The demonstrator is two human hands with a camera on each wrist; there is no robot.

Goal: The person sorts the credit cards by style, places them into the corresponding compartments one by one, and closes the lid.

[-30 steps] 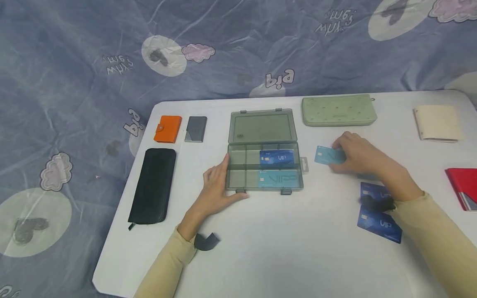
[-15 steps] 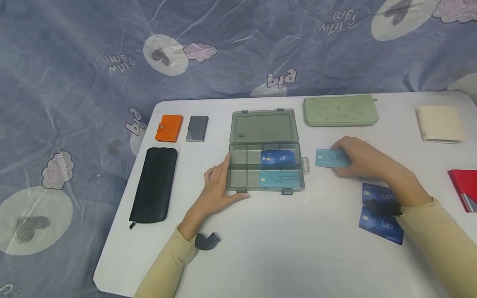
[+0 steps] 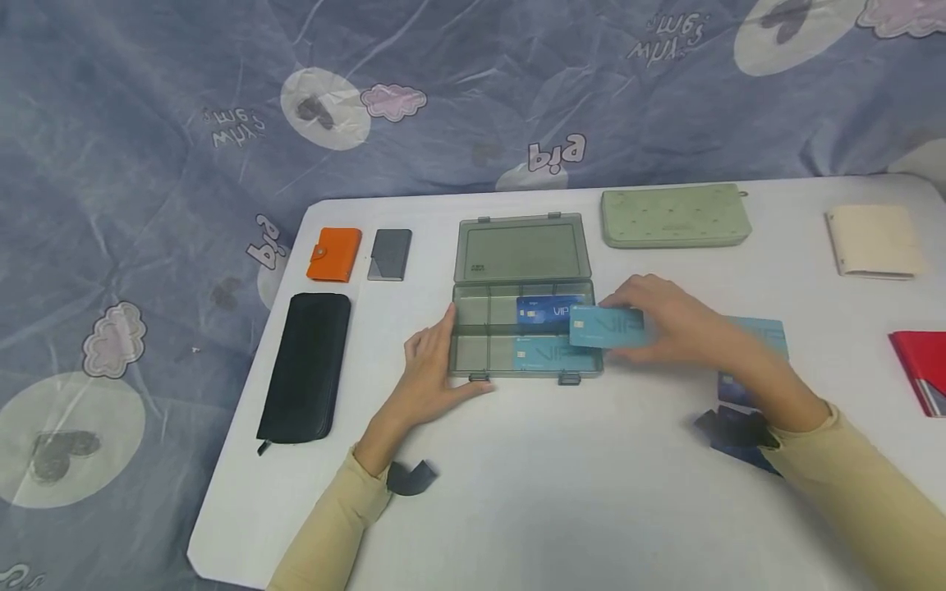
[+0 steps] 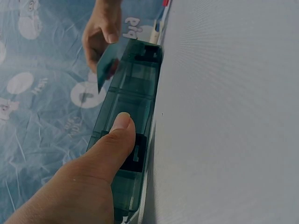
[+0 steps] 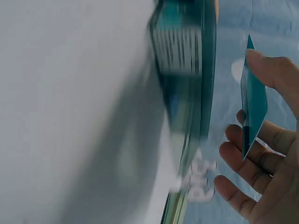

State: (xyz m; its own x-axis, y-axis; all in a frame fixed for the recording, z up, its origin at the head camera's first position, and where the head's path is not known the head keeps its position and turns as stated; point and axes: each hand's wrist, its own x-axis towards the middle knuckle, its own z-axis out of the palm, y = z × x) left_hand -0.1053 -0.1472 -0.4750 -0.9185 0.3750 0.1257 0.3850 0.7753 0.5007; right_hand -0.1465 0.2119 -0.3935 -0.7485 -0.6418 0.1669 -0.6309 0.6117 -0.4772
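In the centre of the head view, an oblong box of translucent grey-green plastic [image 3: 469, 355] lies on a white table [image 3: 562, 484], its lid [image 3: 522, 249] folded back toward the top of the frame. The left hand [image 3: 427, 373] rests at the box's lower left corner, thumb and index finger spread wide, the index finger along the left side; in the left wrist view the thumb presses beside a dark latch on the front. Right of centre, the right hand [image 3: 668, 324] pinches a light-blue plastic card marked VIP [image 3: 600, 327] between thumb and fingers, the lower fingers slightly spread. The card overlaps the box's right end in the head view, while the right wrist view shows it apart from the box. In the right part of the box, a dark-blue printed card [image 3: 538, 312] lies in the upper row and a second light-blue card [image 3: 539, 355] in the lower. Another light-blue card [image 3: 769, 332] lies partly hidden by the right forearm. At the upper left sit an orange snap wallet [image 3: 334, 255] and a slim grey card holder [image 3: 389, 255], above a long black zip wallet [image 3: 305, 369]; a flat sage-green case [image 3: 674, 217] lies at upper right.
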